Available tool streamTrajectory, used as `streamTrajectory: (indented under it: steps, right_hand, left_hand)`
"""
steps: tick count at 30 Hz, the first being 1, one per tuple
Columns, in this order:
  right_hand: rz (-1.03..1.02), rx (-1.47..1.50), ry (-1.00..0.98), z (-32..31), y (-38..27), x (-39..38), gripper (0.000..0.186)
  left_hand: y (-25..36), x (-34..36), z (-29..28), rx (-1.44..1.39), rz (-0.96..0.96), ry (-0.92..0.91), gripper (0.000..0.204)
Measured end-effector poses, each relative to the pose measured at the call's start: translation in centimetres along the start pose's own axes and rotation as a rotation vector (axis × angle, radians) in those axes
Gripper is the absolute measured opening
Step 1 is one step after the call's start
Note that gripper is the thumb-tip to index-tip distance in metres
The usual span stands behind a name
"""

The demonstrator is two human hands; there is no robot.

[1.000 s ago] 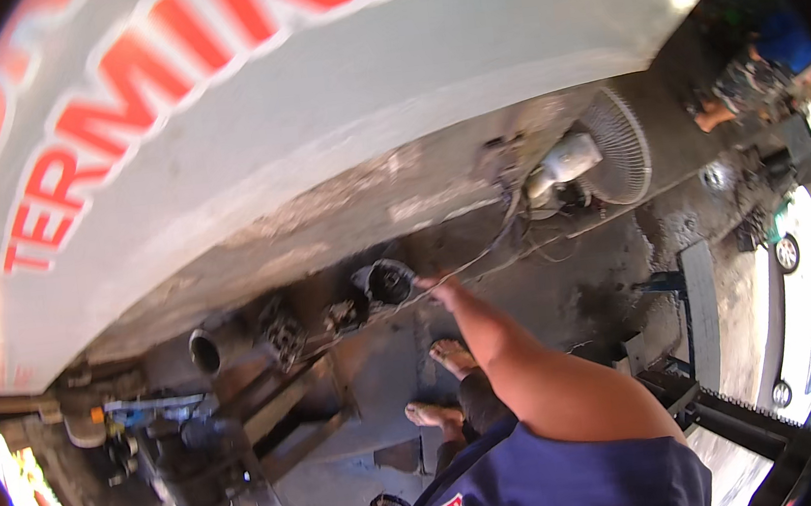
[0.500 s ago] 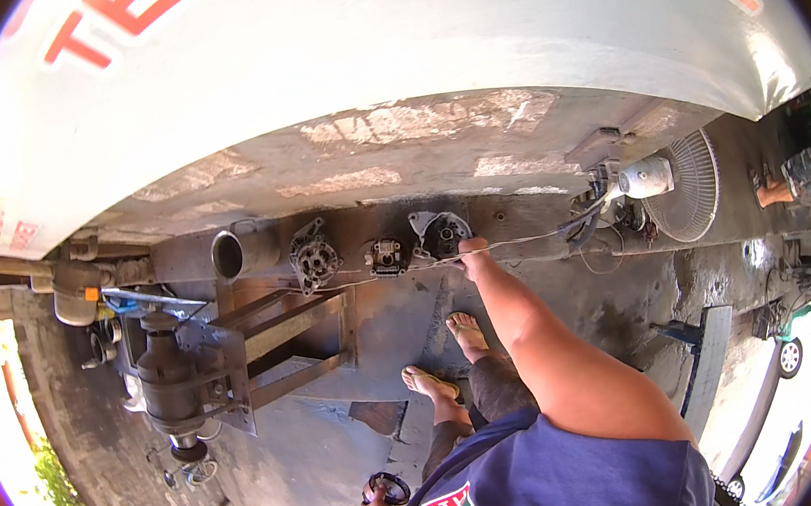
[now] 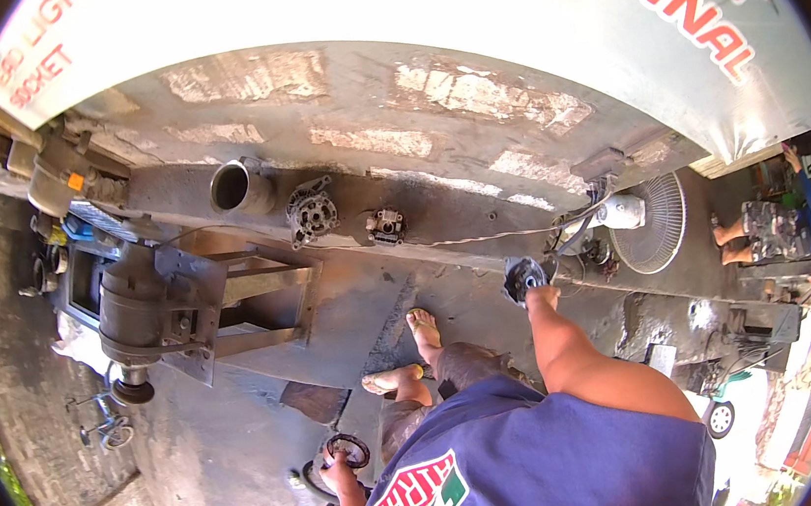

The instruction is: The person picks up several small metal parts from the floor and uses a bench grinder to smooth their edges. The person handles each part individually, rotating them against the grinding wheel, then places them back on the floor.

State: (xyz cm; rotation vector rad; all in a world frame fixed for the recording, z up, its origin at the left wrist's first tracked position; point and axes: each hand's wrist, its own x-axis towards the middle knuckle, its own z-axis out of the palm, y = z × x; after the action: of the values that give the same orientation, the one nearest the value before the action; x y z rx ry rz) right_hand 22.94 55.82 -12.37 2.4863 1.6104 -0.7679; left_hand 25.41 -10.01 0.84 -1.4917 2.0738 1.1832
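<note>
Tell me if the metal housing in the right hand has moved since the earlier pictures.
Yes: the metal housing in the right hand has come off the ledge, rightward, nearer the fan.

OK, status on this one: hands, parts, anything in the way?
Right hand gripping metal end housing, in front of the ledge. Left hand gripping dark ring-shaped part. Thin cord along the ledge; nothing seen blocking either hand.
</note>
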Motion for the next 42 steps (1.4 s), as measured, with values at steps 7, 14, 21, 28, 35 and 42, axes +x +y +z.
streamTrajectory:
  steps: [7,14,21,28,35,42]
  right_hand:
    - [-0.335,-0.354,-0.324,-2.2,0.9,-5.1,0.057]
    - [-0.898,-0.741,-0.484,6.3,-6.1,-23.1,0.055]
    - [-1.427,-0.968,-0.572,19.1,-8.7,-37.9,0.061]
    - [-1.705,-1.324,-0.633,33.4,-6.1,-45.2,0.068]
    - [-1.225,-1.441,-0.89,48.9,1.0,-46.5,0.049]
    - [-0.866,-1.136,-0.99,63.5,8.9,-40.1,0.041]
  left_hand:
    - [-4.0,5.2,-1.0,0.127,0.057,0.003,0.059]
    - [-7.6,10.1,-3.9,-0.05,-0.243,-0.007,0.066]
    - [-9.0,11.5,-0.8,-0.448,-0.339,0.102,0.059]
    - [-6.7,11.7,7.7,-1.019,-0.545,0.181,0.052]
    - [-11.8,17.3,21.4,-1.075,-0.765,0.348,0.061]
    - [-21.8,29.8,39.1,-0.925,-0.78,0.352,0.056]
